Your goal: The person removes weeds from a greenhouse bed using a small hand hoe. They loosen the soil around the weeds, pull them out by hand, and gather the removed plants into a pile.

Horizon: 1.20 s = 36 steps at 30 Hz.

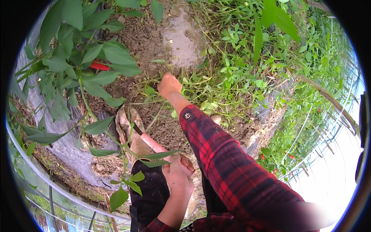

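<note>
My left hand (179, 172) is closed around the pink handle of a tool (154, 144), low in front of my dark trousers. A short dark part at the tool's far end points toward my shoe (124, 123); leaves cover some of it, and its exact kind is unclear. Farther out, at the end of a red-and-black plaid sleeve, my right hand (170, 86) makes a fist low over the soil. Green weeds (150, 91) and thin stems lie right around that fist. Its fingertips are turned away, so whatever they grip is hidden.
A pepper plant (102, 54) with a red pepper (99, 66) leans in from the left, its leaves overhanging my left hand. Grey plastic film (69, 154) covers the left bed. Dense weeds (235, 69) grow on the right. A muddy puddle (183, 42) lies ahead.
</note>
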{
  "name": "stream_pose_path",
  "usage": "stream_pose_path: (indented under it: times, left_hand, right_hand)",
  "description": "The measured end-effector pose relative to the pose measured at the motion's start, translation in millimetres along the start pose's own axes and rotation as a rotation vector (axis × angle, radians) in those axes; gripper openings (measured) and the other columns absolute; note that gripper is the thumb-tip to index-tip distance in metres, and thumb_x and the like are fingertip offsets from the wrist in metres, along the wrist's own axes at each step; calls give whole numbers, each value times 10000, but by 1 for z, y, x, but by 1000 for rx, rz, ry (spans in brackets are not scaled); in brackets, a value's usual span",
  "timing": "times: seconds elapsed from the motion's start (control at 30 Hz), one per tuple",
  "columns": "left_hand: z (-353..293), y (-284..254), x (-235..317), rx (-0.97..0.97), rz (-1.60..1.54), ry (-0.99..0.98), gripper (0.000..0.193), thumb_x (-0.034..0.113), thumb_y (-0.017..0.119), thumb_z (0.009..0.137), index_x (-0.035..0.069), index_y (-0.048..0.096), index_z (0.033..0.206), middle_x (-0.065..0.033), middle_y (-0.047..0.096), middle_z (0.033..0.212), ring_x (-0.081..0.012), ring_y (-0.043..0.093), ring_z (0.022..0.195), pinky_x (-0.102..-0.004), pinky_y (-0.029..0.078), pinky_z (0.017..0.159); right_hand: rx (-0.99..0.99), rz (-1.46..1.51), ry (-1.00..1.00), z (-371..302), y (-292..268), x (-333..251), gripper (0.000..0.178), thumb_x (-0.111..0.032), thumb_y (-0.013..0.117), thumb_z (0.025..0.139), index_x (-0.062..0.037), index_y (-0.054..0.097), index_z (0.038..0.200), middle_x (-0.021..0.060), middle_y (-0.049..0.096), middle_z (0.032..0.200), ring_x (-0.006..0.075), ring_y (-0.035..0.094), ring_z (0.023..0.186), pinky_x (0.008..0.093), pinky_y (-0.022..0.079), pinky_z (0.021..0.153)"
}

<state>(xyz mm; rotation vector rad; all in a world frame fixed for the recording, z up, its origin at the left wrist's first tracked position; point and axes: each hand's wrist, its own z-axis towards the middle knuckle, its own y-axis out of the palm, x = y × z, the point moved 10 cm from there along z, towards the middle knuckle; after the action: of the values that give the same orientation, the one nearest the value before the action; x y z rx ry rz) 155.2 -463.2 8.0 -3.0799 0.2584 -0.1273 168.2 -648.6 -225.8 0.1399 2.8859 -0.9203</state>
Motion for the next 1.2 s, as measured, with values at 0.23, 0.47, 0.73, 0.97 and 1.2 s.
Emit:
stream_pose_path:
  times: [0.23, 0.47, 0.73, 0.97, 1.2]
  left_hand:
    - [1, 5, -4, -8, 4, -13, 217, 181, 510, 867, 104, 403, 696, -13, 400, 575, -147, 396, 496, -291, 332, 474]
    - [1, 4, -3, -4, 21, 17, 180, 173, 505, 867, 109, 390, 745, -12, 405, 584, -142, 404, 486, -277, 334, 463]
    - [-1, 5, -11, -1, 61, -10, 165, 180, 508, 870, 116, 390, 776, -14, 405, 586, -140, 403, 485, -279, 338, 463]
    - [0, 7, -10, -36, 72, 41, 181, 171, 517, 870, 110, 391, 754, -16, 404, 586, -141, 389, 490, -284, 340, 470]
    - [1, 5, -13, -34, 70, 27, 189, 176, 526, 870, 106, 397, 751, -10, 397, 583, -137, 378, 493, -288, 340, 480]
  right_hand:
    - [-277, -52, -411, -5, 33, 0, 189, -136, 553, 688, -29, 625, 826, 198, 626, 912, 347, 611, 846, 441, 497, 724]
    - [-610, -573, -641, -128, 91, 88, 154, -103, 545, 729, -38, 613, 852, 149, 642, 836, 300, 638, 784, 405, 526, 655]
    - [-79, -434, -585, -89, 5, 67, 372, -73, 547, 737, -75, 504, 1107, 252, 472, 1184, 293, 634, 782, 378, 533, 612]
    - [211, -247, -14, 14, -51, 48, 550, -102, 539, 790, 40, 301, 1265, 223, 457, 1232, 286, 630, 892, 356, 524, 722]
    - [63, -102, -50, 23, -38, 61, 238, -194, 568, 763, -68, 644, 950, 162, 625, 1020, 311, 612, 940, 393, 494, 795]
